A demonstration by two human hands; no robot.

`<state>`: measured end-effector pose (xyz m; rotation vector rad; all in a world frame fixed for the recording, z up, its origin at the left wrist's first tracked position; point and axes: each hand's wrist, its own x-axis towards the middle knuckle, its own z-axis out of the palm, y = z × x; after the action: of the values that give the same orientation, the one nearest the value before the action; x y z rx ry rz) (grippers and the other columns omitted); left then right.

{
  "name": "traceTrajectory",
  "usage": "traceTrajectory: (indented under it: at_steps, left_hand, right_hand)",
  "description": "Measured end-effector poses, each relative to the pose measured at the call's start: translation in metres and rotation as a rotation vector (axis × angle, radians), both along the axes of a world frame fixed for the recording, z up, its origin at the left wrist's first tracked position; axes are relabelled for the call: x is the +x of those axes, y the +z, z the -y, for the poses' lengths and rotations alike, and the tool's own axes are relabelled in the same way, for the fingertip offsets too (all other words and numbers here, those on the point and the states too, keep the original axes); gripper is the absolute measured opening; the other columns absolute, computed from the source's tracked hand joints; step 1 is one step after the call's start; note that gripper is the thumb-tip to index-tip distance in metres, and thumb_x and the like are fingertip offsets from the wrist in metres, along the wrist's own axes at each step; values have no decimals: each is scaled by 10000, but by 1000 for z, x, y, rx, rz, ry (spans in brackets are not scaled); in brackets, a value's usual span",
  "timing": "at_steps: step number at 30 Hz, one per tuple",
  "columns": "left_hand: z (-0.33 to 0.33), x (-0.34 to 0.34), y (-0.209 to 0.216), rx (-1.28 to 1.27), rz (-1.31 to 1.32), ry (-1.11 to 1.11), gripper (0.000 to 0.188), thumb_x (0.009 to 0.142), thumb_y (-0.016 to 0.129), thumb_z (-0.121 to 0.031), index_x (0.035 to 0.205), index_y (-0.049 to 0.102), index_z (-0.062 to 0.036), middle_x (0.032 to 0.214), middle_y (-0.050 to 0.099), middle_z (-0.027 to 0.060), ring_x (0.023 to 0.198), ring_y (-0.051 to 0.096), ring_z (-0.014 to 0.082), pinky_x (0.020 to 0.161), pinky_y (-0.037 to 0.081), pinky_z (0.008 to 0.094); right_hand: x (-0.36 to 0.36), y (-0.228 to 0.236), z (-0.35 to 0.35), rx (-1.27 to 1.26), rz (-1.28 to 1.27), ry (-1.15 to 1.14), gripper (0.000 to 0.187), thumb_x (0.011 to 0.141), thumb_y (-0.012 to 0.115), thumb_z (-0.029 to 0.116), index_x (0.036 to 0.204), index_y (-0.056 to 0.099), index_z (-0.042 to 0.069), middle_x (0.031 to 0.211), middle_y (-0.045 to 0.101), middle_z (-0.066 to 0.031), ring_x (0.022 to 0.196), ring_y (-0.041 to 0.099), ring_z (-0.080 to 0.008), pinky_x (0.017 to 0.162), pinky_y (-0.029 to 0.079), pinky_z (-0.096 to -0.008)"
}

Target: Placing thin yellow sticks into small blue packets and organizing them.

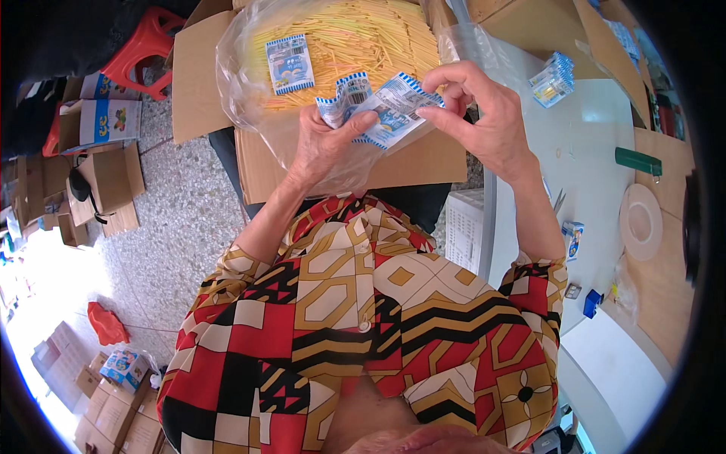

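My left hand [321,144] is closed on blue-and-white printed packets, its thumb lying over them. One packet [393,117] is spread flat toward the right; another, folded-looking packet [346,97] stands up beside it. At the flat packet's upper right corner, my right hand [488,121] pinches the edge between thumb and fingers. Below both hands is an open cardboard box [423,163] lined with a clear plastic bag [236,72]. Many thin yellow sticks [378,34] fill the bag. A similar packet [290,66] lies on the sticks at the left.
On the pale table [597,129] to my right are a stack of packets [554,79], a small printed box [572,238] and a blue object [593,303]. Beyond lie a green tool [639,161] and a white ring [641,222]. A red stool [144,57] and cartons [110,178] stand left.
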<state>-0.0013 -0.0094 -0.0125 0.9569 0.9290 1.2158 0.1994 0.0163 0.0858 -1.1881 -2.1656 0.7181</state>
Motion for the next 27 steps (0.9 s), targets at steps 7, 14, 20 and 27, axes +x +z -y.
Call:
traceTrajectory:
  at_steps: [7,14,20,27]
  left_hand:
    - [1,4,-9,43,-35,115,141,797,697,-99,893,667,0,788,648,0,696,552,41,631,477,209]
    - [6,15,-1,60,-108,26,153,774,717,-91,889,668,-2,764,647,-13,672,534,25,604,465,201]
    - [4,13,8,57,-128,-114,184,804,683,-81,976,658,-19,822,641,-25,719,527,21,636,467,199]
    - [3,12,6,20,2,-48,127,819,665,-66,943,675,-41,824,634,-44,740,525,16,656,468,193]
  right_hand:
    - [-3,-3,6,-276,-93,-93,265,749,698,54,988,586,63,720,596,10,561,510,-53,512,406,-201]
    - [-15,-7,7,-113,70,-120,227,765,688,62,971,595,53,714,626,-35,554,539,-79,534,444,-203]
    - [-24,-8,6,148,-32,-41,216,744,697,23,930,587,28,728,629,-36,628,590,-86,595,489,-229]
    - [-12,9,6,-139,-95,-127,222,714,711,14,895,583,28,864,641,-44,624,566,-87,567,464,-205]
